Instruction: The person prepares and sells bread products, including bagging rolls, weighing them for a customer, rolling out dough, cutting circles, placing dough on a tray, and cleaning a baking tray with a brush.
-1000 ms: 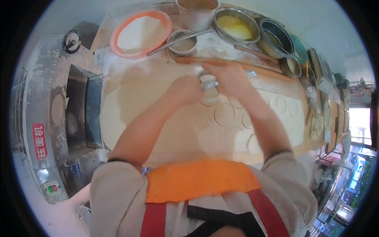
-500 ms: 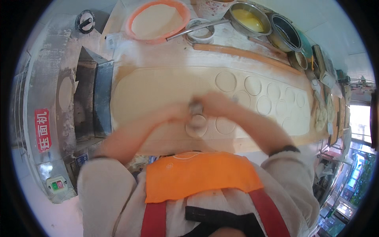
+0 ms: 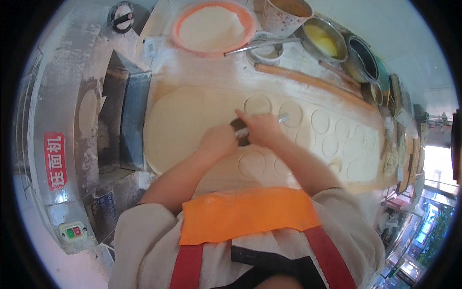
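Both my hands grip a round cutter (image 3: 241, 132), dark inside, with a metal bar (image 3: 284, 117) sticking out past my right hand. My left hand (image 3: 217, 141) is closed on its left side, my right hand (image 3: 262, 128) on its right, one finger stretched along the top. Below them lies a wide, pale sheet of rolled dough (image 3: 175, 123). Several circles are marked in it, among them a far dough circle (image 3: 257, 105) and a near dough circle (image 3: 251, 164). Whether the cutter touches the dough is hidden by my hands.
A floury metal machine (image 3: 70, 111) borders the dough on the left. Along the back stand an orange bowl of flour (image 3: 211, 29), a patterned bucket (image 3: 287, 17), a metal bowl of yellow liquid (image 3: 321, 39) and a dark-lined pot (image 3: 362, 58). A long rolling pin (image 3: 313, 83) lies before them.
My hands have lifted the cutter off the near circle and now hold it farther back and left on the sheet. Another circle shows at the far side. The whole view has shifted slightly.
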Tool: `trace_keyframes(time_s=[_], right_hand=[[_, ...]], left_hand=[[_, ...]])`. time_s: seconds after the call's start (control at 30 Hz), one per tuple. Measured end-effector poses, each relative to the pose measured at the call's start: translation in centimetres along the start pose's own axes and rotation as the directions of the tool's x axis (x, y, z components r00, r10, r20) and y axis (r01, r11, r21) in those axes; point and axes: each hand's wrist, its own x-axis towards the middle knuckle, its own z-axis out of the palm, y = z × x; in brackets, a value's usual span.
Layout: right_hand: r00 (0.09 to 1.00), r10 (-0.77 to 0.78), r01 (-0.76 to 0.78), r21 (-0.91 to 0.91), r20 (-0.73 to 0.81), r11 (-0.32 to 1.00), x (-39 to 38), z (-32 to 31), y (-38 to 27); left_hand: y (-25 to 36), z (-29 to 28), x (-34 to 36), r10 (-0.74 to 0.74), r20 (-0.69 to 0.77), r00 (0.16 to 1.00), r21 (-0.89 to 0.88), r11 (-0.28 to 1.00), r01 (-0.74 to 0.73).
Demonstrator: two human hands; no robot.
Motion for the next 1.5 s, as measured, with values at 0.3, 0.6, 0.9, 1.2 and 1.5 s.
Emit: trace_keyframes(time_s=[0.3, 0.6, 0.9, 1.2, 1.5], right_hand=[[0.952, -0.194, 0.171, 0.115, 0.236, 0.979, -2.1, 0.3, -8.8], [0.909, -0.378, 0.369, -0.082, -0.173, 0.926, 11.6, -3.2, -0.1], [0.929, -0.329, 0.324, 0.059, 0.170, 0.944, 9.5, -1.7, -9.1], [0.656, -0.590, 0.635, -0.078, -0.471, 0.768, 20.1, -5.3, -8.1], [0.696, -0.716, 0.716, -0.125, 0.053, 0.687, 21.9, -3.5, -18.8]], left_hand=[[-5.5, 3.7, -8.5, -0.071, 0.075, 0.995, -0.097, 0.992, 0.079], [-5.7, -1.8, 4.3, -0.148, -0.354, 0.924, -0.065, 0.989, 0.133], [-11.9, 1.2, -4.2, -0.215, -0.280, 0.935, -0.109, 0.975, 0.192], [-14.1, -6.8, 0.2, -0.043, -0.159, 0.986, 0.320, 0.943, 0.093], [-17.6, -2.8, -8.4, -0.606, -0.479, 0.635, -0.425, 0.793, 0.437]])
